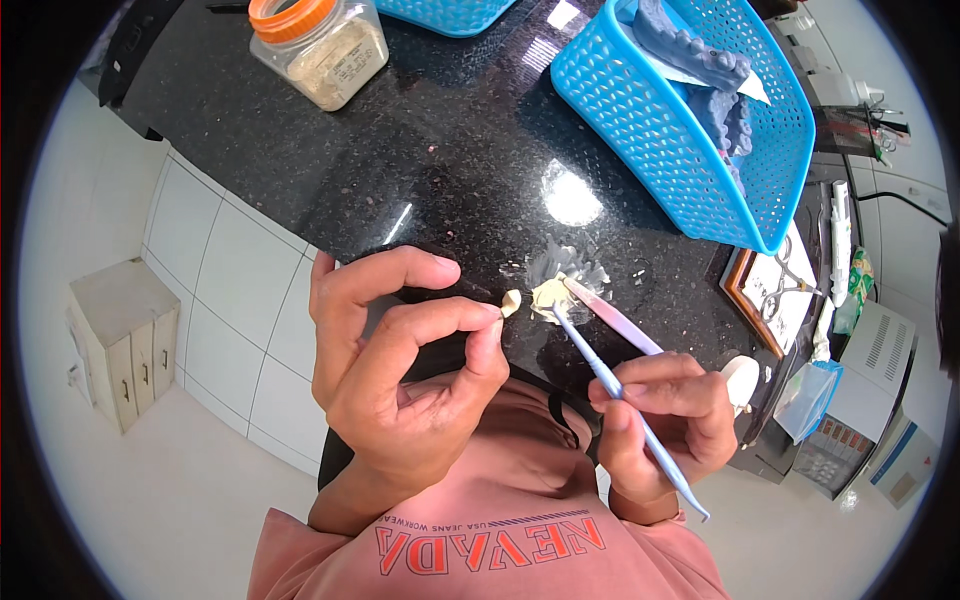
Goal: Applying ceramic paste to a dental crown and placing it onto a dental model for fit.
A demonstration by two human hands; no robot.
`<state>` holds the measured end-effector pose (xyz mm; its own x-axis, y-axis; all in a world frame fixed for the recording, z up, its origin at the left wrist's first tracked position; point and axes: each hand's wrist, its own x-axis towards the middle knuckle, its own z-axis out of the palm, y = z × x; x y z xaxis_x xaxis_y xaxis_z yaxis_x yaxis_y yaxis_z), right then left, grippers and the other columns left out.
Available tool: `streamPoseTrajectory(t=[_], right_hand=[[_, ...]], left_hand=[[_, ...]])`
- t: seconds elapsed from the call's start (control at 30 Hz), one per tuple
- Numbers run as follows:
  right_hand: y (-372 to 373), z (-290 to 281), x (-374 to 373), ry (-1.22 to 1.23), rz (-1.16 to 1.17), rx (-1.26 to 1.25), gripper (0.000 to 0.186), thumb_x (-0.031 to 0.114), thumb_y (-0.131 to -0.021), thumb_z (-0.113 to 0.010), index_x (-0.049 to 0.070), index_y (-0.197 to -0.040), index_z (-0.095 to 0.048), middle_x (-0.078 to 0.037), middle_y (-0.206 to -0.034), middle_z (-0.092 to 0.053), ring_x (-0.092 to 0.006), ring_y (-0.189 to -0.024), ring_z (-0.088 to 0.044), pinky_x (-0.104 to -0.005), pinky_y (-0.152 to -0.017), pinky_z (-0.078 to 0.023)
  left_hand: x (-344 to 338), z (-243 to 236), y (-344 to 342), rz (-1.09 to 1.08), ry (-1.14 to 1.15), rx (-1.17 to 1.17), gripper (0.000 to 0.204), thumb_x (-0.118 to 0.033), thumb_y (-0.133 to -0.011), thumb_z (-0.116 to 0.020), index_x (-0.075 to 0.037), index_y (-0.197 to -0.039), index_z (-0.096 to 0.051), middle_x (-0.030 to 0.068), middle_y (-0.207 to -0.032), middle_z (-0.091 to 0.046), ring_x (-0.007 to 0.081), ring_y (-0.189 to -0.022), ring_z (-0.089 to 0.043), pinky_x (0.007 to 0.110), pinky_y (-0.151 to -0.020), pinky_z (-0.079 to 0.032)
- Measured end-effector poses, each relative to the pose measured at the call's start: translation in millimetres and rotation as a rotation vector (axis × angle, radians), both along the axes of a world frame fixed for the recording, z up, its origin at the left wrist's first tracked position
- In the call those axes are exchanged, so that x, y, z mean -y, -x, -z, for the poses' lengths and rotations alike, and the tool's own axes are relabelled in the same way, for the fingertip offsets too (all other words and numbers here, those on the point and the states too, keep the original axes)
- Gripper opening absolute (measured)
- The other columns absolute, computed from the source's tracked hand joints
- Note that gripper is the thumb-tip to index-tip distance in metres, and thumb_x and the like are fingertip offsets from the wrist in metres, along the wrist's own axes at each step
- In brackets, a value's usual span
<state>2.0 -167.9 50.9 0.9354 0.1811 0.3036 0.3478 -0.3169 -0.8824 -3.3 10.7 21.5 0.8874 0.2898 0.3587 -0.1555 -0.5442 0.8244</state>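
Note:
My left hand point(405, 370) is closed in a pinch on a small cream piece point(511, 300) above the dark counter's near edge. My right hand point(675, 425) grips a slim pale-blue double-ended tool point(656, 450), whose upper tip is at a patch of pale yellow paste point(548, 295) with grey-white smears around it. A pink-and-lilac spatula point(605, 310) reaches from the paste toward my right fingers; I cannot tell whether they hold it too.
A blue perforated basket point(640, 120) with grey dental models point(725, 125) stands at back right. An orange-lidded jar point(325, 70) and second blue basket point(445, 15) are behind. At right are a board with scissors point(775, 285) and boxes. A cabinet point(120, 350) stands left below.

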Motion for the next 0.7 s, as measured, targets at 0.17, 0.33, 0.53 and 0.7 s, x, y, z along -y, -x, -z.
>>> streamPoseTrajectory(t=[0.17,0.33,0.53,0.7], right_hand=[[-1.5,-1.0,-4.3,-0.062,-0.027,0.075,0.024,-0.004,-0.072,-0.078,-0.002,-0.085,-0.058,-0.019,-0.074,-0.068,-0.0215,-0.06,-0.069,-0.0283,-0.052,-0.056],[-1.4,-3.8,-7.1,-0.037,-0.032,0.043,0.025,-0.005,-0.071,-0.079,-0.001,-0.086,-0.059,-0.018,-0.076,-0.069,-0.0216,-0.062,-0.069,-0.0282,-0.052,-0.056],[-3.6,-2.3,-8.6,0.007,-0.049,0.058,0.027,-0.006,-0.069,-0.08,-0.001,-0.086,-0.061,-0.018,-0.077,-0.069,-0.0213,-0.062,-0.069,-0.0275,-0.051,-0.055],[-1.4,-1.4,-8.0,0.0,-0.033,0.062,0.026,-0.005,-0.069,-0.08,0.0,-0.086,-0.061,-0.017,-0.076,-0.069,-0.0204,-0.061,-0.068,-0.027,-0.051,-0.054]], left_hand=[[0.7,-1.8,1.8,-0.009,0.025,-0.036,0.021,0.008,-0.066,-0.073,-0.005,-0.082,-0.07,0.0128,-0.109,-0.058,0.0178,-0.091,-0.056,0.027,-0.075,-0.044],[-0.7,-2.5,0.7,-0.001,0.019,-0.025,0.019,0.006,-0.066,-0.073,-0.005,-0.081,-0.07,0.0132,-0.109,-0.059,0.0181,-0.091,-0.055,0.027,-0.076,-0.044],[-0.4,-3.6,0.7,0.005,0.025,-0.028,0.019,0.006,-0.065,-0.074,-0.004,-0.081,-0.071,0.0134,-0.108,-0.059,0.0188,-0.092,-0.055,0.028,-0.076,-0.043],[-0.4,-3.3,0.5,0.012,0.004,-0.028,0.019,0.006,-0.065,-0.074,-0.005,-0.081,-0.071,0.0134,-0.108,-0.058,0.0194,-0.093,-0.055,0.029,-0.077,-0.042]])
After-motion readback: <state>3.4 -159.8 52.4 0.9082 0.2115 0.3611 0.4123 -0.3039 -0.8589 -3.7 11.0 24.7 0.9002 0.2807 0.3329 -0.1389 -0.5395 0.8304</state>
